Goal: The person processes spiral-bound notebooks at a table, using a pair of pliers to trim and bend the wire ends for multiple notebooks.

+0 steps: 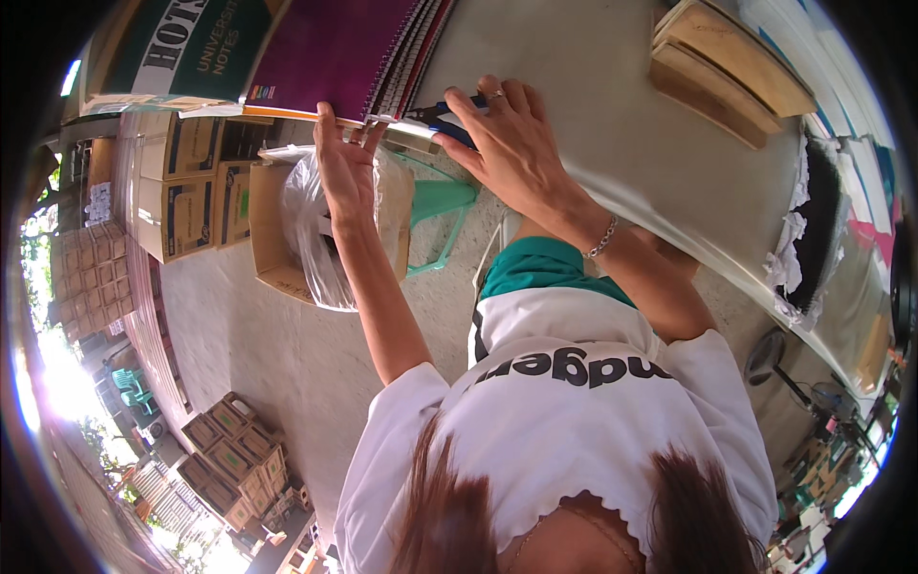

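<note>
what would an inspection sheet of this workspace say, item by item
surface: pale grey tabletop, its edge running down to the right
job's things: stack of spiral notebooks, purple cover on top; blue-handled tool
clutter: wooden blocks; paper scraps and a dark mat near the table's edge
grippers: left hand at the notebook stack's near edge; right hand grips the blue-handled tool
cables: nothing seen
surroundings: open carton with a plastic bag, green stool, stacked cartons, floor fan
</note>
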